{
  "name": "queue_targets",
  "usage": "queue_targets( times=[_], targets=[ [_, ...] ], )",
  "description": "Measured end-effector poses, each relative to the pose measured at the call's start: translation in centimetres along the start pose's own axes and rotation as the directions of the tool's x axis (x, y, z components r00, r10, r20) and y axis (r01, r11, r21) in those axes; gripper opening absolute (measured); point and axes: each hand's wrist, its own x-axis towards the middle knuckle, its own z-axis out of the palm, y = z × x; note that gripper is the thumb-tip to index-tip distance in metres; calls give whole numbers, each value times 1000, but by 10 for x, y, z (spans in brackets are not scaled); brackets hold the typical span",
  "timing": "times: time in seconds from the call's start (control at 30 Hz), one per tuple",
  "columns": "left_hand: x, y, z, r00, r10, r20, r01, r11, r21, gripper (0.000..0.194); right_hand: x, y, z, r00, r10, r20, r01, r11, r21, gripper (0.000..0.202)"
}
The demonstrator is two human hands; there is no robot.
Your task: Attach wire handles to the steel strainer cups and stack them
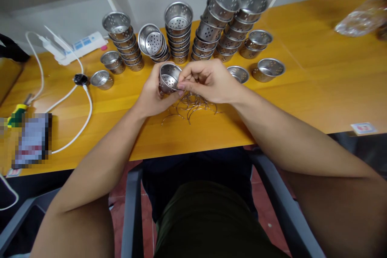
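A perforated metal cup (pixel 169 76) is tilted toward me above the table, with my left hand (pixel 154 94) wrapped round its left side and underside. My left thumb lies along the cup's near rim. At the rim's right edge, my right hand (pixel 208 80) is closed in a pinch; whatever sits between those fingertips is too small to make out. Beneath both hands, a loose heap of thin curved metal wires (pixel 195 107) lies on the wooden table (pixel 163 141). Part of the heap is hidden by my right hand.
Behind my hands stand several stacks of perforated cups (pixel 178 28). Single cups (pixel 269 69) sit at right and left. A white power strip (pixel 81 48), cables, and a blurred phone-like object (pixel 33 139) lie at left. A clear plastic bag (pixel 359 18) rests far right.
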Motion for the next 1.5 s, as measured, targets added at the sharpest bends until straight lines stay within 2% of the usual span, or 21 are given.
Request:
queue_targets(
  times=[0.07,0.2,0.37,0.5,0.6,0.77,0.87,0.93,1.0,1.07,1.2,1.27,1.3,1.33,1.4,1.5],
  targets=[
    [1,0,1,999,32,-14,-33,999,-30,78,-2,1,-3,999,-29,-15,28,997,-68,47],
    [1,-7,0,998,18,-57,-19,1000,-20,87,-3,7,-13,984,-107,-144,70,968,-243,56],
    [-2,-18,-7,996,-67,-52,72,994,83,100,-2,10,-17,971,-201,-130,128,896,-424,48],
    [-3,-18,-9,995,-86,-58,89,994,62,97,-4,5,-14,966,-197,-168,92,868,-488,51],
    [-2,-16,-9,993,-99,-64,103,992,71,96,-5,-1,-14,976,-170,-137,79,861,-503,46],
    [0,-5,-7,994,-91,-69,95,993,65,98,-5,2,-16,985,-162,-54,111,849,-517,26],
    [0,3,-7,994,-112,1,111,989,93,92,-6,9,-14,985,-169,20,152,820,-552,31],
    [1,3,-11,996,-89,12,88,991,103,92,-7,11,-12,981,-191,39,180,810,-558,38],
    [1,-4,-24,998,-37,-45,42,994,100,99,-8,11,-13,976,-219,17,191,810,-554,43],
    [2,-16,-47,991,-33,-132,53,987,151,106,-8,9,-15,972,-233,-30,178,814,-553,45],
    [-3,-38,-117,954,-27,-298,130,934,332,113,-7,8,-20,978,-183,-98,106,844,-526,42],
    [-8,-40,-153,919,-64,-388,233,884,406,126,-7,10,-20,983,-159,-94,90,858,-505,36],
    [-11,-39,-168,900,-124,-418,318,842,435,131,-7,11,-20,984,-156,-89,92,862,-498,34],
    [-14,-36,-181,869,-214,-447,421,794,439,129,-7,12,-20,984,-158,-87,95,864,-494,32],
    [-19,-29,-198,774,-369,-515,598,693,402,114,-7,14,-19,983,-161,-91,97,867,-488,30],
    [-25,-25,-210,625,-469,-624,754,569,327,103,-6,14,-19,983,-153,-107,83,871,-485,29]
  ],
)
